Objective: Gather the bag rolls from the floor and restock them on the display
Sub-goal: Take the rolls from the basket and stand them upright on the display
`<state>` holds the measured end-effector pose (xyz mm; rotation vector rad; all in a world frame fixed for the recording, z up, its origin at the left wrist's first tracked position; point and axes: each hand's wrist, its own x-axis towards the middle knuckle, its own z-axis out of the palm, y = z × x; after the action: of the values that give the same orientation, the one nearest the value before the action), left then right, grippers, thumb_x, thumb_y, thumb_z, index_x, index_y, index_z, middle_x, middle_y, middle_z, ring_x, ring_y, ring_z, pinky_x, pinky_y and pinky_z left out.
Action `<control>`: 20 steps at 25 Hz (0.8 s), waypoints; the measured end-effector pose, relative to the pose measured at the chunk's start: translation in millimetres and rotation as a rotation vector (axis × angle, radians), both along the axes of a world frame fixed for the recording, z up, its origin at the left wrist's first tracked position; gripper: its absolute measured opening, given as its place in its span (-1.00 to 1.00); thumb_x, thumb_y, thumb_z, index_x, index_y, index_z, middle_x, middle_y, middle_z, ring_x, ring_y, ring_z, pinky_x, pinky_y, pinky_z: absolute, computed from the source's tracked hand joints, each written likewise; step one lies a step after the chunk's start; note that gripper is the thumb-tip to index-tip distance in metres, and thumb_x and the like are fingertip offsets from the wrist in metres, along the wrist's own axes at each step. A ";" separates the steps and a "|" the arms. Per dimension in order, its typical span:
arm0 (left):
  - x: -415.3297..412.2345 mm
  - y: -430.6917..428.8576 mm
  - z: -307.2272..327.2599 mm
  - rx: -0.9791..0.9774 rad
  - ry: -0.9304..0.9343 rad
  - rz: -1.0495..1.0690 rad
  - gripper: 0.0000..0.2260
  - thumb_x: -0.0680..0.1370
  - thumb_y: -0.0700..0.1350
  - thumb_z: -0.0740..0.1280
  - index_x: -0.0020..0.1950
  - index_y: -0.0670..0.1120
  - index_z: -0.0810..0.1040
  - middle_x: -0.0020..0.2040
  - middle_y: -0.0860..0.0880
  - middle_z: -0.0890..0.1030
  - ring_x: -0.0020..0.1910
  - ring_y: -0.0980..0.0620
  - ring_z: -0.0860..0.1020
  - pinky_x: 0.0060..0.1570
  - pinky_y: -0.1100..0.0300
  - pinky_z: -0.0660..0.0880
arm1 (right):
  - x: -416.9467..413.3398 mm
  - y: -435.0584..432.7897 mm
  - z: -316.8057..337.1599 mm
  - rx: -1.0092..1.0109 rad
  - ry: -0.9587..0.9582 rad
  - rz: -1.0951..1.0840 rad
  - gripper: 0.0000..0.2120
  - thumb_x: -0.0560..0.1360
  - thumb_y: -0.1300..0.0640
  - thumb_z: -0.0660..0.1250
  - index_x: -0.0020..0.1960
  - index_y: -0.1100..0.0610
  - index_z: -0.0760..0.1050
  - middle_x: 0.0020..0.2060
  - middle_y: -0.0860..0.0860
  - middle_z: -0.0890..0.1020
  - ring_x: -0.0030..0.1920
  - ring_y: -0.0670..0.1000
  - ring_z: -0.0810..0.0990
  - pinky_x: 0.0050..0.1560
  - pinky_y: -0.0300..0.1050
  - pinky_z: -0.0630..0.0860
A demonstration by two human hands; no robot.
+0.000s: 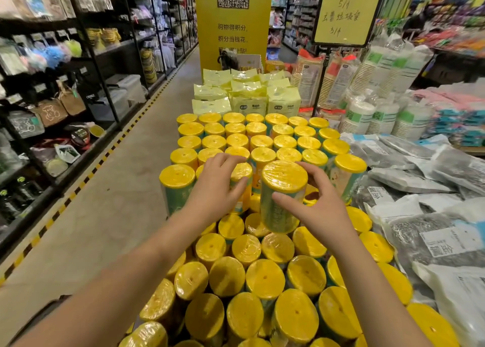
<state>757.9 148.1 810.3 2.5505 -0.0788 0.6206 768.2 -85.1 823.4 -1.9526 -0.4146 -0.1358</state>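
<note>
View from a head camera, looking down at a shop display packed with upright bag rolls with yellow caps. The right hand (pixel 322 205) held one bag roll (pixel 282 197) upright, thumb across its near side and fingers curled round the far side. It stood at the step where the taller upper tier (pixel 259 141) met the lower tier (pixel 265 278), its base touching the lower caps. The left hand (pixel 217 186) gripped a second roll (pixel 242 176) just beside it, fingers bent over the cap and thumb pressed to the side.

A narrow dark gap showed just right of the held roll, before the next roll (pixel 347 176) at the tier's right end. Elsewhere the rolls stood cap to cap.

Along the right edge, grey packets (pixel 409 178) lay against the rolls. Behind the upper tier, pale yellow packs (pixel 246 94) crowded up to a yellow pillar (pixel 233 31). To the left the display ended in a straight edge, with open aisle floor (pixel 110 189) beyond, bordered by striped tape (pixel 86 178) along dark shelves (pixel 52 105)
</note>
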 end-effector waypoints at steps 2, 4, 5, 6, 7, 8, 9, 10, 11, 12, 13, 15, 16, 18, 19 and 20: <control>-19.6 -17.5 -6.7 -0.316 0.069 -0.026 -0.69 0.61 0.02 0.35 0.35 0.07 0.47 0.15 0.11 0.54 0.13 0.20 0.51 0.10 0.25 0.50 | 13.7 7.0 -3.3 -0.016 -0.004 -0.020 -0.20 0.27 -0.26 0.58 0.43 -0.24 0.34 0.28 -0.34 0.47 0.28 -0.22 0.46 0.16 -0.19 0.48; -28.9 -33.4 -19.5 -0.634 0.279 -0.049 -0.73 0.61 -0.02 0.35 0.30 0.07 0.45 0.09 0.11 0.60 0.04 0.20 0.60 0.08 0.15 0.60 | 26.2 15.8 -9.6 -0.012 0.003 -0.039 -0.20 0.29 -0.21 0.61 0.43 -0.19 0.34 0.28 -0.29 0.49 0.27 -0.19 0.48 0.21 -0.13 0.50; -29.1 -39.2 -26.1 -0.791 0.377 -0.072 -0.71 0.61 -0.05 0.36 0.31 0.05 0.43 0.12 0.07 0.62 0.06 0.16 0.63 0.11 0.07 0.62 | 31.7 20.0 -13.9 -0.010 0.013 -0.048 -0.21 0.30 -0.19 0.61 0.43 -0.16 0.34 0.28 -0.26 0.50 0.26 -0.17 0.48 0.21 -0.13 0.49; -27.6 -44.1 -32.2 -0.924 0.454 -0.099 -0.67 0.61 -0.10 0.36 0.35 0.02 0.40 0.17 0.03 0.62 0.09 0.10 0.65 0.13 0.01 0.63 | 36.8 24.3 -18.5 -0.014 0.019 -0.057 -0.21 0.31 -0.16 0.62 0.43 -0.14 0.33 0.27 -0.24 0.50 0.25 -0.16 0.49 0.20 -0.13 0.49; -25.0 -48.2 -37.4 -1.015 0.505 -0.123 -0.62 0.61 -0.15 0.37 0.38 0.01 0.36 0.22 0.00 0.61 0.13 0.06 0.65 0.13 0.00 0.63 | 41.3 27.9 -23.1 -0.023 0.020 -0.066 -0.21 0.31 -0.14 0.62 0.43 -0.12 0.33 0.27 -0.23 0.50 0.24 -0.15 0.48 0.19 -0.14 0.48; -23.0 -51.4 -41.8 -1.065 0.535 -0.137 -0.56 0.60 -0.18 0.38 0.42 0.02 0.33 0.27 -0.02 0.58 0.17 0.05 0.63 0.13 0.02 0.63 | 44.7 30.6 -27.7 -0.030 0.022 -0.075 -0.21 0.32 -0.12 0.63 0.43 -0.11 0.32 0.26 -0.23 0.49 0.24 -0.16 0.47 0.18 -0.15 0.47; -20.4 -53.3 -46.4 -1.094 0.553 -0.143 -0.52 0.59 -0.19 0.39 0.45 0.04 0.29 0.32 -0.02 0.55 0.20 0.04 0.62 0.13 0.06 0.63 | 48.2 33.6 -32.5 -0.029 0.030 -0.083 -0.21 0.32 -0.10 0.63 0.43 -0.11 0.32 0.25 -0.23 0.48 0.24 -0.18 0.46 0.18 -0.16 0.47; -18.3 -54.6 -50.4 -1.114 0.562 -0.145 -0.48 0.59 -0.20 0.39 0.48 0.03 0.27 0.35 -0.04 0.53 0.23 0.04 0.60 0.12 0.09 0.63 | 51.5 36.0 -37.1 -0.020 0.042 -0.086 -0.21 0.32 -0.08 0.63 0.43 -0.11 0.31 0.25 -0.24 0.46 0.24 -0.19 0.44 0.18 -0.18 0.46; -15.6 -54.8 -55.4 -1.132 0.566 -0.144 -0.45 0.59 -0.22 0.39 0.50 0.02 0.24 0.38 -0.06 0.50 0.25 0.02 0.58 0.10 0.12 0.63 | 54.7 37.7 -41.9 -0.011 0.051 -0.085 -0.21 0.32 -0.07 0.63 0.43 -0.11 0.30 0.25 -0.24 0.45 0.25 -0.20 0.43 0.18 -0.18 0.47; -13.4 -54.3 -60.2 -1.143 0.569 -0.143 -0.43 0.59 -0.23 0.39 0.52 0.00 0.23 0.40 -0.10 0.48 0.27 0.00 0.57 0.08 0.14 0.63 | 57.7 39.2 -46.6 -0.008 0.052 -0.084 -0.21 0.31 -0.08 0.64 0.42 -0.11 0.31 0.25 -0.23 0.45 0.25 -0.20 0.43 0.19 -0.16 0.48; -11.4 -53.6 -65.2 -1.144 0.566 -0.139 -0.42 0.59 -0.23 0.39 0.53 -0.01 0.21 0.42 -0.12 0.47 0.28 -0.02 0.56 0.06 0.14 0.63 | 60.2 40.8 -50.8 -0.012 0.050 -0.087 -0.21 0.31 -0.09 0.64 0.41 -0.11 0.32 0.25 -0.22 0.46 0.26 -0.19 0.44 0.20 -0.15 0.49; -8.2 -51.9 -75.6 -1.115 0.552 -0.134 -0.41 0.60 -0.21 0.39 0.55 -0.01 0.21 0.42 -0.14 0.45 0.28 -0.02 0.56 0.07 0.14 0.63 | 65.6 42.6 -57.7 -0.024 0.045 -0.102 -0.23 0.31 -0.13 0.63 0.40 -0.10 0.34 0.26 -0.20 0.49 0.27 -0.15 0.46 0.19 -0.15 0.48; -7.7 -51.2 -79.7 -1.098 0.546 -0.135 -0.41 0.60 -0.19 0.40 0.56 0.01 0.21 0.43 -0.14 0.45 0.27 0.01 0.57 0.08 0.13 0.63 | 67.6 43.3 -59.9 -0.021 0.050 -0.109 -0.23 0.31 -0.15 0.62 0.41 -0.10 0.35 0.27 -0.19 0.49 0.28 -0.14 0.46 0.18 -0.17 0.46; -8.1 -50.3 -84.5 -1.071 0.535 -0.146 -0.39 0.61 -0.14 0.39 0.58 0.04 0.20 0.44 -0.11 0.44 0.26 0.04 0.57 0.13 0.10 0.62 | 71.1 44.3 -62.2 -0.016 0.060 -0.117 -0.23 0.32 -0.17 0.61 0.42 -0.09 0.35 0.30 -0.18 0.50 0.28 -0.13 0.46 0.14 -0.20 0.43; -8.7 -50.2 -85.2 -1.056 0.531 -0.153 -0.39 0.61 -0.12 0.39 0.59 0.06 0.19 0.45 -0.09 0.44 0.26 0.05 0.57 0.15 0.09 0.62 | 72.1 44.9 -63.4 -0.024 0.054 -0.122 -0.23 0.33 -0.18 0.60 0.43 -0.09 0.35 0.31 -0.18 0.49 0.28 -0.13 0.46 0.14 -0.20 0.43; -9.3 -50.3 -84.2 -1.046 0.534 -0.156 -0.38 0.61 -0.11 0.39 0.60 0.07 0.18 0.45 -0.06 0.43 0.25 0.06 0.57 0.16 0.09 0.61 | 72.6 45.3 -64.6 -0.038 0.040 -0.126 -0.23 0.33 -0.20 0.59 0.43 -0.09 0.35 0.31 -0.18 0.49 0.28 -0.12 0.45 0.16 -0.16 0.45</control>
<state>748.7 97.8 726.1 1.5802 0.1870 -0.1145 840.7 -39.7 758.8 -2.0153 -0.2689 -0.1706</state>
